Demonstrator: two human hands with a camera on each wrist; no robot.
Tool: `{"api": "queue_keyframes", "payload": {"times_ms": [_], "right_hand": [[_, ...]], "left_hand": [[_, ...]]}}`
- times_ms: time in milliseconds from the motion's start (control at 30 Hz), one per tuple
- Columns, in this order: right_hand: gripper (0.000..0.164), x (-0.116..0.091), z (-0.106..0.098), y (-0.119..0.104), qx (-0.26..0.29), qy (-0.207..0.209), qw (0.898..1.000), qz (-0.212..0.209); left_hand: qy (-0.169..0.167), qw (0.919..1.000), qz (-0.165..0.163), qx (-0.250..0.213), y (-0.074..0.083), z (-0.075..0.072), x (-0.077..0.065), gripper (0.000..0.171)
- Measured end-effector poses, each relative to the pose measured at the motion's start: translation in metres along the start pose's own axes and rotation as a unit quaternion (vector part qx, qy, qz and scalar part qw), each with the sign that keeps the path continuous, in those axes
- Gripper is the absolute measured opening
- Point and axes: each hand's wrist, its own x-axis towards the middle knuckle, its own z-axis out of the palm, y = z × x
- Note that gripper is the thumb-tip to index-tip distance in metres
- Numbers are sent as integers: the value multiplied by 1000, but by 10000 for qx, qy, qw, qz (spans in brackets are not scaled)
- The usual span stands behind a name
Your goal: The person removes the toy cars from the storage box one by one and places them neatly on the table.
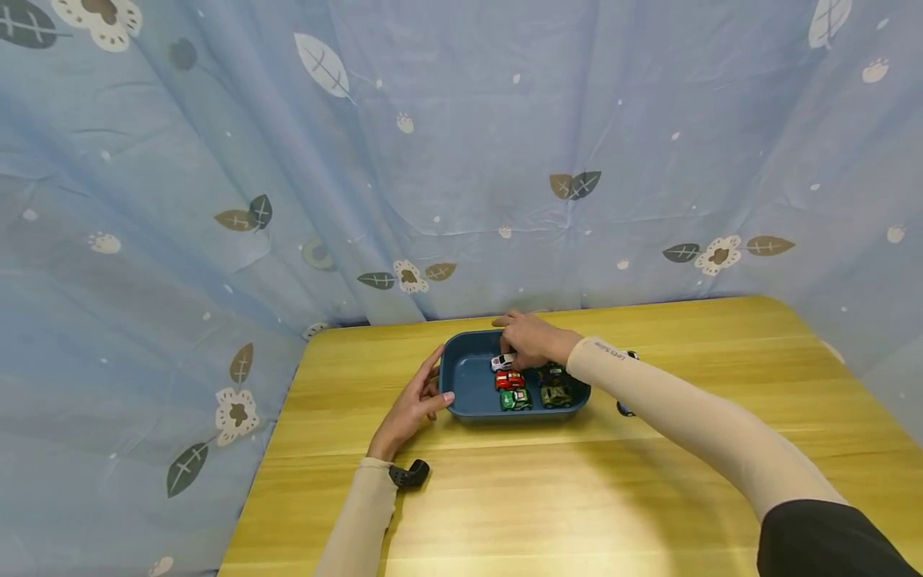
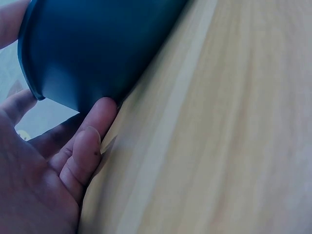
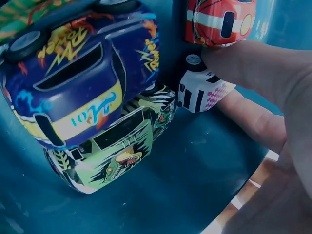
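My left hand (image 1: 414,406) grips the left end of a dark blue plastic bin (image 1: 461,415), thumb at the rim and fingers against the outer wall (image 2: 97,48). Inside the bin, my right hand (image 1: 532,338) pinches a white toy car (image 1: 501,362) between thumb and finger; its checkered end (image 3: 200,92) shows in the right wrist view. A red toy car (image 1: 509,381) sits beside the white one, then a green toy car (image 1: 516,400). Farther right stand a camouflage toy car (image 1: 556,396) and a dark toy car (image 1: 551,373), partly behind my right hand. The right wrist view also shows a purple toy car (image 3: 87,83) against a pale-green one (image 3: 122,156).
The bin stands on a yellow wood-grain table (image 1: 490,505) near its back edge. Right of it, toy cars (image 1: 626,409) peek out from behind my right sleeve (image 1: 678,409). A blue patterned curtain (image 1: 469,160) hangs behind the table. A black strap piece (image 1: 409,474) sits on my left wrist.
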Motion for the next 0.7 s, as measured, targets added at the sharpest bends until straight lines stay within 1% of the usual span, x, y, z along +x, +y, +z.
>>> {"api": "queue_keyframes", "payload": {"times_ms": [167,333,467,567,700], "right_hand": [[13,-4,-4,-1,5,36,9997,-227],[15,-12,-14,-3,-37,113,9996,-268],[21,-24,-26,-4,-166,274,9990,-321],[22,-34,-37,-4,-202,356,9986,-346],[25,-51,-54,-3,-69,360,9990,-242]], "left_hand": [[1,10000,10,-16,1,1,0,83],[4,10000,3,26,2,3,0,83],[22,10000,-18,61,1,4,-1,83],[51,9999,-48,91,1,3,-2,82],[58,9999,-5,134,0,3,-3,82]]}}
